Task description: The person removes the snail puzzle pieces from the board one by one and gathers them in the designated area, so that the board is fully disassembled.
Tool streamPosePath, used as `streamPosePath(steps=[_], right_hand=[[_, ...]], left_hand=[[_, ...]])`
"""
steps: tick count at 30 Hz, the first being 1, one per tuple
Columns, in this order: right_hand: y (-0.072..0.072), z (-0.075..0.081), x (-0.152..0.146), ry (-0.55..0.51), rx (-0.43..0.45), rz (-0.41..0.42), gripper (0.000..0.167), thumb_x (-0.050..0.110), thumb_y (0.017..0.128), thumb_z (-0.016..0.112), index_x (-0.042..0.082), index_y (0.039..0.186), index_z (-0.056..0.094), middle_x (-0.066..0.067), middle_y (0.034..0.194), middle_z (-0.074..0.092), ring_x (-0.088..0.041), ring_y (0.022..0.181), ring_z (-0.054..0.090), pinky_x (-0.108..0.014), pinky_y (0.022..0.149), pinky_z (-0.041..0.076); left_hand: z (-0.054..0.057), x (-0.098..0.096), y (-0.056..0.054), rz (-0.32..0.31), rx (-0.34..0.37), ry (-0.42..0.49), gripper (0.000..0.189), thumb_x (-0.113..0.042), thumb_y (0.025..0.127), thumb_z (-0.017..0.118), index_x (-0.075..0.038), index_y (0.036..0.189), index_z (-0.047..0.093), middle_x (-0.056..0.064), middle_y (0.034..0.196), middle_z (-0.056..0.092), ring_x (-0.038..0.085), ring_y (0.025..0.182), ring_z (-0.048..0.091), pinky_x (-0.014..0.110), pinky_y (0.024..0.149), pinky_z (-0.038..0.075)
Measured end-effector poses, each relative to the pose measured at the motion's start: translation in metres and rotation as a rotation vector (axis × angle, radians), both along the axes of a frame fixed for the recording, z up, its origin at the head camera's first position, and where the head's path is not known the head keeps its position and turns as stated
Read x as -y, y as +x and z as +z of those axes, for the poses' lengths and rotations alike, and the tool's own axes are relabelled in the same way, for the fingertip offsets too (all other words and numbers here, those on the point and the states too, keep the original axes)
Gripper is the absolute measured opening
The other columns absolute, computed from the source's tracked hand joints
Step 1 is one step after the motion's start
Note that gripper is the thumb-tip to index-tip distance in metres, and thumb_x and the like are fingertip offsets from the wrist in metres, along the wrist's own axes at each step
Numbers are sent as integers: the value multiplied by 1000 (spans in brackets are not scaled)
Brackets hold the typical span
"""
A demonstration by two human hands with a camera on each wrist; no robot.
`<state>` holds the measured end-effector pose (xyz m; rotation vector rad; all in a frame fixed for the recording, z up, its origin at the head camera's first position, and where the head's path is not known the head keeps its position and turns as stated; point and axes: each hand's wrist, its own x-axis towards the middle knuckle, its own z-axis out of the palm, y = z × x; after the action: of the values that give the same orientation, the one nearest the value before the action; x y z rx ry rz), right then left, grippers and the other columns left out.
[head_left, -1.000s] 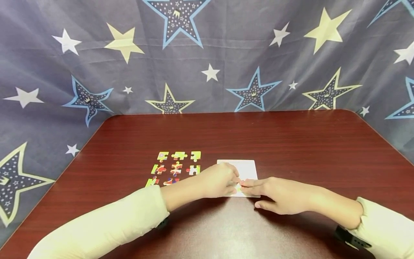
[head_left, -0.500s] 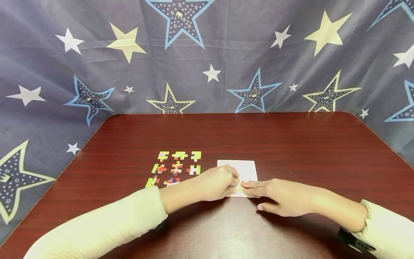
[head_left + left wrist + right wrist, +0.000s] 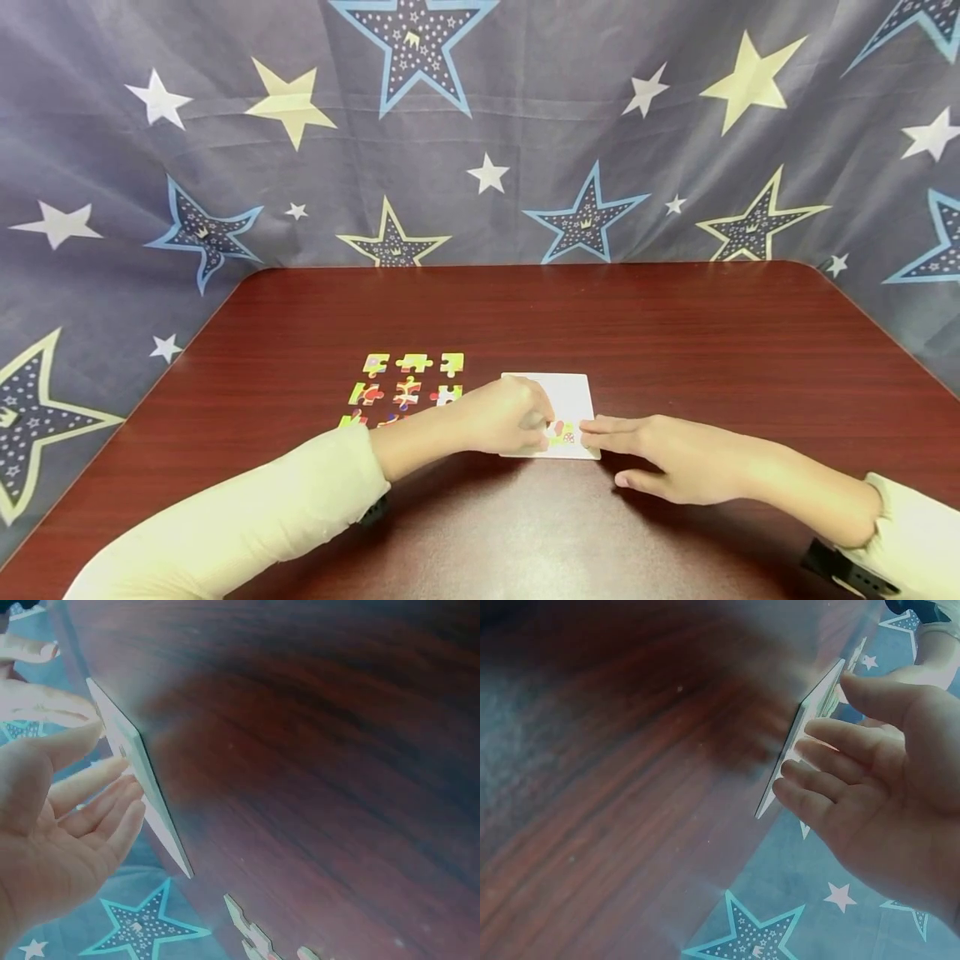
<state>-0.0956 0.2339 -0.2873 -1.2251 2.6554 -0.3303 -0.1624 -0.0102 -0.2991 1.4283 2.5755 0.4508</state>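
A white square puzzle board [image 3: 566, 392] lies flat on the table, with a colourful jigsaw piece [image 3: 562, 432] at its lower right. My left hand [image 3: 504, 417] rests over the left side of the board with bent fingers. In the left wrist view, the left hand's thumb and forefinger [image 3: 86, 782] are apart at the board's face, with no piece visible between them. My right hand [image 3: 678, 458] has its straight fingers touching the board's right edge near the piece. The left hand hides part of the board.
Several loose jigsaw pieces [image 3: 407, 392] lie in rows left of the board, the nearest ones partly behind my left forearm. The brown table [image 3: 675, 333] runs back to a grey star-patterned curtain [image 3: 480, 108].
My right hand has drawn back to the right, so the jigsaw piece on the board now shows more fully. The left hand has shifted only slightly.
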Motion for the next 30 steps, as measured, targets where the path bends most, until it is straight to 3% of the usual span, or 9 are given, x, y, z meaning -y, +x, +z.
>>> streamPosePath(steps=[3,6,9,12,16,25,30], right_hand=[[-2,0,-1,3,-17,-20,50,25,94,60,15,142,48,-6,146,50,-24,134,49,-43,101,48],[-5,1,1,-5,-25,-32,50,24,94,60,13,142,48,-8,146,50,-25,135,48,-44,101,47],[-10,0,4,-14,-37,-34,51,26,94,60,11,142,48,-8,146,49,-26,134,48,-44,101,47],[-15,-1,7,-13,-52,-44,52,29,95,60,9,141,48,-9,146,49,-27,135,48,-46,102,46],[-22,-4,10,-3,-42,-70,55,29,93,62,7,142,47,-11,148,47,-31,138,43,-48,104,43],[-33,-10,17,-12,-18,-75,59,23,90,65,5,143,44,-13,150,44,-34,141,38,-50,108,39],[-36,-12,18,-19,-14,-66,60,23,89,66,7,143,45,-11,150,45,-35,140,39,-51,108,39]], left_hand=[[-1,-4,0,30,3,5,10,-15,80,71,-10,76,64,-4,74,57,8,75,51,15,64,41],[-2,-9,1,64,-17,-12,23,-14,77,71,-13,65,51,-7,65,39,6,68,38,15,53,27],[-3,-12,3,113,-32,-36,19,-17,76,71,-15,66,55,-7,67,43,5,67,40,15,50,28],[-2,-14,5,158,-30,-49,9,-20,78,73,-15,77,66,-5,75,54,5,71,46,16,54,36],[-3,-15,7,198,-35,-45,13,-24,82,71,-13,91,72,-2,84,62,7,75,50,17,59,41],[-4,-17,8,221,-13,-19,12,-21,83,70,-11,90,73,-1,87,66,7,77,54,17,66,47],[-3,-19,9,250,37,2,15,-17,81,71,-9,94,74,2,92,69,8,83,61,19,75,51]])
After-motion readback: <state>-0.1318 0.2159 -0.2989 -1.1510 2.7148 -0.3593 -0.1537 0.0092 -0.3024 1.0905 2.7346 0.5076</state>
